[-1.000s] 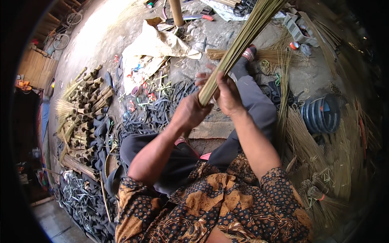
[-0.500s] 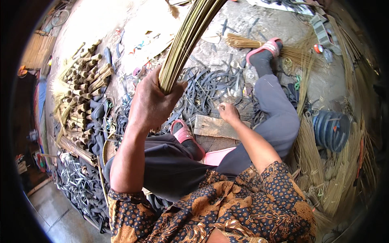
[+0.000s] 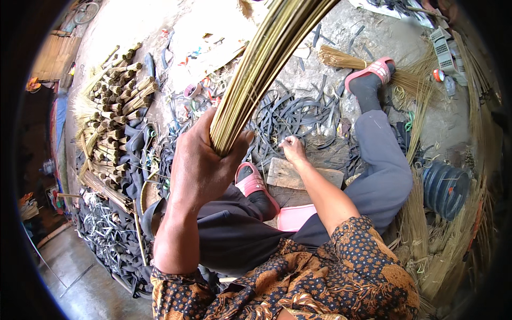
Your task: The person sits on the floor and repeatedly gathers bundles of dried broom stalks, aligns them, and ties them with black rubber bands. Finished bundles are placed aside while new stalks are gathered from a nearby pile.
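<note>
While the fingers [image 3: 198,140] of the left hand [image 3: 200,165] wrap tightly around the lower end of a bundle of thin sticks [image 3: 256,69], the bundle stands raised in front of the person, above the lap. Its long axis runs from the hand up and to the right, and the far end goes out of the picture at the top edge. The cut ends of the sticks sit just inside the fist, near the thumb.

The right hand [image 3: 293,150] is lower, with its fingers bent down at the far edge of a small wooden board [image 3: 298,175] on the ground; it touches the pile of black rubber strips [image 3: 298,114] there, but I cannot tell whether it grips one.

Around the hands there is little free room. A pink sandal [image 3: 252,184] lies close under the left hand, and the other pink sandal [image 3: 373,72] is at the end of the stretched leg in grey trousers [image 3: 381,160]. At the left, many tied stick bundles [image 3: 114,101] are stacked, well apart from the hands. At the right lie loose sticks and a dark ribbed drum [image 3: 445,186]. Bare ground [image 3: 373,32] shows only near the top, beyond the strips.
</note>
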Tool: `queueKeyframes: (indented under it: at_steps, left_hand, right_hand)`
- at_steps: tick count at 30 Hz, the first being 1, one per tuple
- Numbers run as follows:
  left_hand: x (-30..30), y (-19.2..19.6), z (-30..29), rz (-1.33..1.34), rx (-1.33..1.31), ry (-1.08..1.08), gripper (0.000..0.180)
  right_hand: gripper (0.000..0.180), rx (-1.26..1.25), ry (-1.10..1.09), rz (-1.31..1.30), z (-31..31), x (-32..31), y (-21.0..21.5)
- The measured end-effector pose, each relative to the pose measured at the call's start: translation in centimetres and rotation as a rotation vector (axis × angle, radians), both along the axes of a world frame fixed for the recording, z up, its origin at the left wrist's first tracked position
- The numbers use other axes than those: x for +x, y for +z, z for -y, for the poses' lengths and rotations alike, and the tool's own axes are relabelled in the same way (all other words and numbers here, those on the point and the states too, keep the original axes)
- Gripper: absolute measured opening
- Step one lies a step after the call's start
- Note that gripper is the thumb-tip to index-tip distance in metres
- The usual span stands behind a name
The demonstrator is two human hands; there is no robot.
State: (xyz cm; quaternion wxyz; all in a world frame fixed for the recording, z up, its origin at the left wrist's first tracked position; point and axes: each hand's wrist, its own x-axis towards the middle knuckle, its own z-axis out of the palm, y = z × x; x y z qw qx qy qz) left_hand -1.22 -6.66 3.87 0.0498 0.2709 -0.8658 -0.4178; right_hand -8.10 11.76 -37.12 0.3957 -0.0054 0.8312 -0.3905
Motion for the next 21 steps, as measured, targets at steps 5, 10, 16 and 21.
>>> queueKeyframes:
  at_steps: [5, 10, 16, 21]
  left_hand:
    - [-0.1, -0.2, 0.1, 0.110, -0.021, -0.007, 0.031]
    - [0.4, -1.3, -0.3, 0.064, -0.088, -0.047, 0.033]
    - [0.4, -2.2, -2.0, 0.042, -0.242, -0.094, 0.036]
    - [0.4, -2.9, -3.6, -0.006, -0.333, -0.125, 0.031]
  right_hand:
    - [0.033, -0.455, -0.146, 0.218, -3.4, -2.3, 7.8]
    - [0.029, -0.662, -0.082, 0.330, -7.0, -3.3, 17.9]
    - [0.021, -0.482, 0.467, -0.881, -8.6, -1.0, 28.3]
    - [0.036, -0.757, 0.174, -0.260, -6.9, 2.2, 35.8]
